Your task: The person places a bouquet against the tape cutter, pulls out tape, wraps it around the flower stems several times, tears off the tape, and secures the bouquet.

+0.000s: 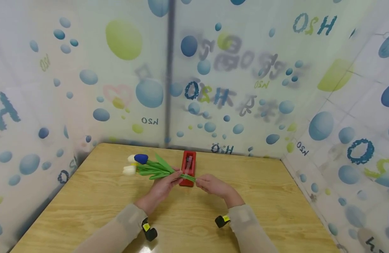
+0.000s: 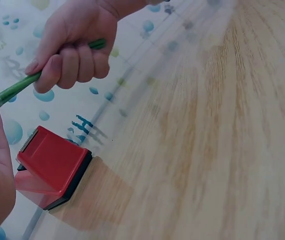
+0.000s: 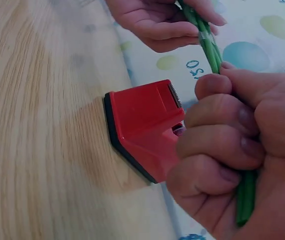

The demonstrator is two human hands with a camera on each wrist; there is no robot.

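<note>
At the left, the white, blue and yellow blossoms of a tulip bunch (image 1: pixel 154 169) point away over the wooden counter (image 1: pixel 270 200), its green stems running rightward into the left hand (image 1: pixel 163 188), which pinches them between thumb and fingers beside a band of clear tape (image 3: pixel 205 35). Beyond the stems stands a red tape dispenser (image 1: pixel 192 167), and farther right the right hand (image 1: pixel 215 185) grips the stem ends in curled fingers.

I work at a wooden counter (image 1: pixel 276 196) inside a screened booth. Translucent sheets (image 1: pixel 188 123), printed with bubbles and "H2O" lettering, stand behind its far edge and beyond its left and right edges.
</note>
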